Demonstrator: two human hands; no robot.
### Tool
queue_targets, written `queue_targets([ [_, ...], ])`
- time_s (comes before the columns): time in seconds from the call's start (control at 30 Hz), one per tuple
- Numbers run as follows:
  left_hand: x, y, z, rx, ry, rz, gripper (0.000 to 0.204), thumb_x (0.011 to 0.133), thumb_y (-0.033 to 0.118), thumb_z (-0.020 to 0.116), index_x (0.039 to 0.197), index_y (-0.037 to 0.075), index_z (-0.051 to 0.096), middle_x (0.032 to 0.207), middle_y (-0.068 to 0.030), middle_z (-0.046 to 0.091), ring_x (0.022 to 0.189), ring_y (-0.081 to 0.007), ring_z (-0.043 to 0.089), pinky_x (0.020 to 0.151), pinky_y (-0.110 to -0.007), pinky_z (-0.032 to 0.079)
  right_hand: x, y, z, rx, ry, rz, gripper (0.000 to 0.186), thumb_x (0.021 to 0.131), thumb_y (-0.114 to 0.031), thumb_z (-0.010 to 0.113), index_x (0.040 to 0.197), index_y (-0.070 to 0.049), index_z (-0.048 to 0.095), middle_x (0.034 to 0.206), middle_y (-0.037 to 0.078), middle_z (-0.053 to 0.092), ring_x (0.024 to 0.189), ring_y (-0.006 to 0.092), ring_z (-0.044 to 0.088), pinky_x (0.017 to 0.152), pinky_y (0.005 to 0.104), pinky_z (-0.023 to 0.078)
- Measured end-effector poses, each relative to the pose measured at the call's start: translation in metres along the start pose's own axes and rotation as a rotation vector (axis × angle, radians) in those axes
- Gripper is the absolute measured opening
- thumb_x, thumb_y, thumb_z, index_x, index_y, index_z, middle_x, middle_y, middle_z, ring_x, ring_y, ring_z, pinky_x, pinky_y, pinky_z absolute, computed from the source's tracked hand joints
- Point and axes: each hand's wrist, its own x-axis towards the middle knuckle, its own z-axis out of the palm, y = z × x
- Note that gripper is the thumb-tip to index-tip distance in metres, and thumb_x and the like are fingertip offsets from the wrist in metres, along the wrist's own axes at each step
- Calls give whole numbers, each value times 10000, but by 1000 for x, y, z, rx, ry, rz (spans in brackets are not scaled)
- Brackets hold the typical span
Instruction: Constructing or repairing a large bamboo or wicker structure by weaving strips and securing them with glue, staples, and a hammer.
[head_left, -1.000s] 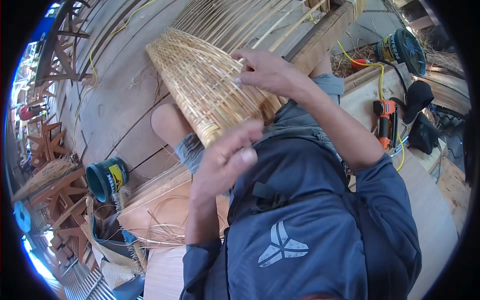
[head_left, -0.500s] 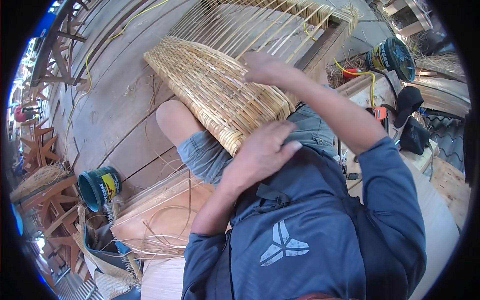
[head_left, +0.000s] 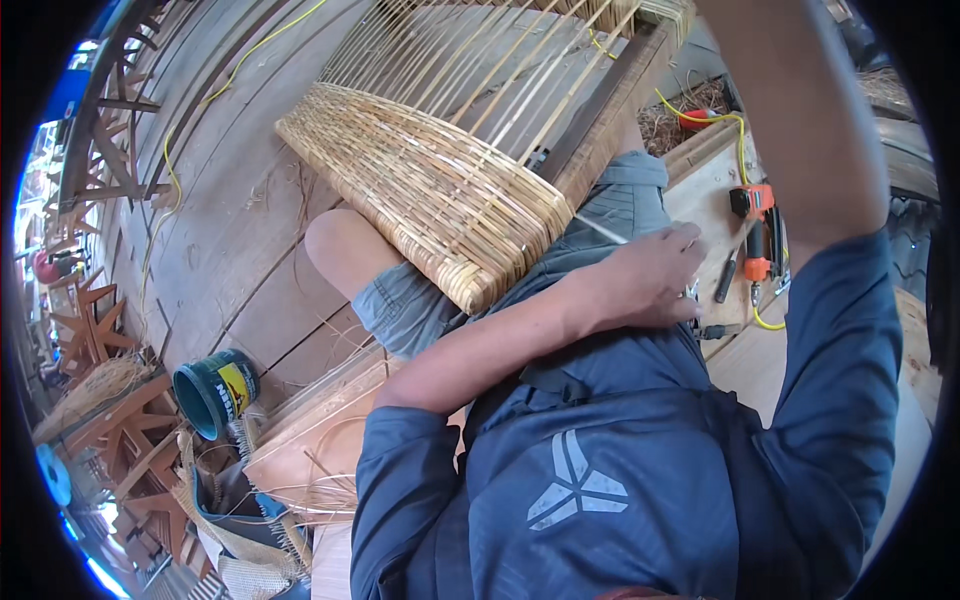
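Note:
Across my lap rests a wooden frame with a partly woven rattan panel. Bare lengthwise strands stretch over its open part. My left hand is beside the panel's near right corner, over my right thigh, fingers curled closed. A pale cane strip runs from the corner into this hand. Something small and shiny shows at its fingertips, too small to name. My right forearm, blurred, reaches up past the top edge, and the right hand is out of view.
An orange and black air tool on a yellow hose lies on the board at right. A dark green bucket stands at lower left, near loose cane strips and wooden star shapes. Plank flooring extends beyond the frame.
My left hand has left the panel's near edge and moved right, now with the pale strip at it. My right hand has gone from the weave up out of view.

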Motion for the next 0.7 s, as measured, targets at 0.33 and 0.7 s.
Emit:
queue_targets([
  [0.33,-65,-89,-115,-1079,974,-394,186,915,202,518,1000,39,550,843,-68,610,733,-133,584,610,-243,464,-274,178,-21,-500,-341,555,207,898,-182,497,993,-22,588,792,170,584,735,322,581,671,371,460],
  [0.7,-13,-38,-13,-790,304,-269,228,897,180,521,884,-18,634,736,-160,640,669,-200,616,645,-335,486,-206,123,24,-162,315,559,203,915,-149,510,1018,6,592,737,13,504,700,63,479,634,208,400],
])
